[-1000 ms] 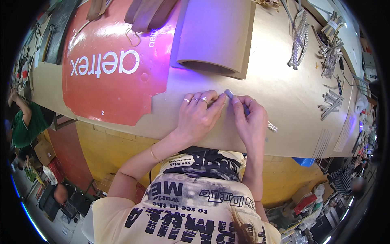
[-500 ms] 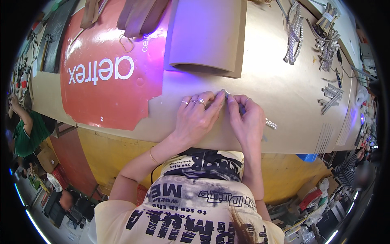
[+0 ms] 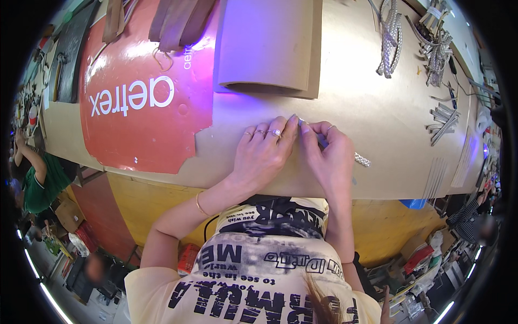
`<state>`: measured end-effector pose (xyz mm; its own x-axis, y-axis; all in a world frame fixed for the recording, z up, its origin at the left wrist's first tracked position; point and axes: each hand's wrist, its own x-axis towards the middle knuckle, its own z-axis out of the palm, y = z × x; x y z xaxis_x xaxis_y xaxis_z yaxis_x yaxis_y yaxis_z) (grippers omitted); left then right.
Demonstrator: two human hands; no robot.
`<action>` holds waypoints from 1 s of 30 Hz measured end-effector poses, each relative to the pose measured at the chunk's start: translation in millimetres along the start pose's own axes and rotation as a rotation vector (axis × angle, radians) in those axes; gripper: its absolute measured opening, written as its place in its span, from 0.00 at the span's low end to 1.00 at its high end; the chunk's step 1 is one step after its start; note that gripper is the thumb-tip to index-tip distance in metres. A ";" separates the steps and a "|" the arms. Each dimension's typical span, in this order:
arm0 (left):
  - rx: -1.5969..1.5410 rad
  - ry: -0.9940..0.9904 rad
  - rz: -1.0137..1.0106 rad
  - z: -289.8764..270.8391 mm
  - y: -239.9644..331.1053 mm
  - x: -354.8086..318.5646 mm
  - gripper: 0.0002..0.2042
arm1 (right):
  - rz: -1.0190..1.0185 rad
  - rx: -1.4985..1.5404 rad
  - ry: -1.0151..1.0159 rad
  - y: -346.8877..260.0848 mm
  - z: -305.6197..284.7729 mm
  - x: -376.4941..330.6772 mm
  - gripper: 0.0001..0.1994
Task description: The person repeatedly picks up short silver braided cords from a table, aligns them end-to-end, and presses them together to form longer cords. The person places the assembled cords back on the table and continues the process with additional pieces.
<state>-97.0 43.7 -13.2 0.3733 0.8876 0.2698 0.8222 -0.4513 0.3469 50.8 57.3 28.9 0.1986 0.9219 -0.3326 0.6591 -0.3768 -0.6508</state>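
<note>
My left hand [image 3: 265, 154] and my right hand [image 3: 333, 157] meet over the tan work surface, fingertips pinched together on a small pale end. Out of the far side of my right hand sticks a short silvery braided strap [image 3: 362, 160]; the part between the hands is mostly covered by my fingers. The strap seems to run through my right hand to the pinched end. Both hands are closed, thumbs against forefingers. Just beyond them stands a curved brown board [image 3: 267, 48] on a flat backing.
A glossy red card sheet [image 3: 140, 135] lies at the left, with brown strips [image 3: 181, 27] on its far part. To the right are braided straps [image 3: 389, 43], a tied bundle [image 3: 434, 54], short grey strips [image 3: 444, 121] and thin rods [image 3: 433, 181]. A green-clad person [image 3: 46, 183] is at far left.
The whole view has shifted slightly. My hands keep their pinch on the strap's end, with only a slight change in finger position.
</note>
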 end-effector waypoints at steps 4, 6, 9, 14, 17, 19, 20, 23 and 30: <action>0.156 -0.022 0.061 -2.5 2.4 0.1 0.18 | 0.001 0.058 -0.017 9.5 -12.8 -2.1 0.11; 0.261 -0.029 0.111 -3.3 4.2 0.3 0.17 | 0.088 0.046 -0.115 13.3 -21.7 -3.2 0.11; 0.367 -0.055 0.175 -4.1 8.0 1.0 0.17 | 0.075 0.072 -0.128 14.6 -22.9 -2.3 0.11; 0.435 -0.082 0.224 -5.2 11.0 1.8 0.17 | 0.075 0.055 -0.121 13.5 -21.8 1.0 0.11; 0.422 -0.086 0.228 -4.1 12.2 1.3 0.19 | 0.071 0.016 -0.107 12.2 -22.3 2.6 0.11; 0.409 -0.084 0.231 -3.2 12.4 0.7 0.19 | 0.069 -0.004 -0.098 11.0 -22.6 2.9 0.11; 0.405 -0.080 0.233 -2.7 12.1 0.6 0.19 | 0.078 -0.007 -0.096 10.4 -22.6 3.1 0.11; 0.397 -0.093 0.230 -2.6 12.2 -0.1 0.18 | 0.088 -0.011 -0.092 8.8 -22.6 3.3 0.11; 0.417 -0.103 0.246 -3.2 11.5 0.0 0.18 | 0.092 -0.044 -0.070 6.8 -20.9 3.1 0.11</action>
<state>-88.9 38.2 -6.3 0.6009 0.7737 0.2006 0.7986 -0.5916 -0.1103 71.0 59.5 37.6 0.2092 0.8745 -0.4375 0.6724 -0.4535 -0.5850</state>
